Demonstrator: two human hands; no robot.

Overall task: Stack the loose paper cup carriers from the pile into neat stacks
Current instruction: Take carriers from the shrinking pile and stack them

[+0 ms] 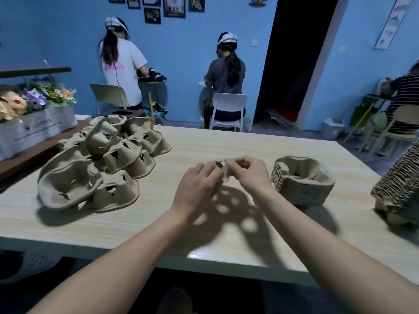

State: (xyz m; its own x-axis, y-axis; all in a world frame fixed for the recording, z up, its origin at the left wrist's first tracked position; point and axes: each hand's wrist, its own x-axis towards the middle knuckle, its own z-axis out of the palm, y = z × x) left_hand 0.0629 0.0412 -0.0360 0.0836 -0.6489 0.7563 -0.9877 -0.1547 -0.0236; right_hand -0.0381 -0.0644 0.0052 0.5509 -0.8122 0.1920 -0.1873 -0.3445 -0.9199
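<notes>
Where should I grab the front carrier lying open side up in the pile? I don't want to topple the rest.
Take the front carrier by its near rim, coming from the table edge and above: it lies open side up at the front of the pile, rim exposed, its far side against others.

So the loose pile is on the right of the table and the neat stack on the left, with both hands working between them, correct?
Not quite: the sides are swapped. The head view shows the loose pile on the left of the table and the neat stack on the right. Both hands, left hand and right hand, do work between them.
</notes>
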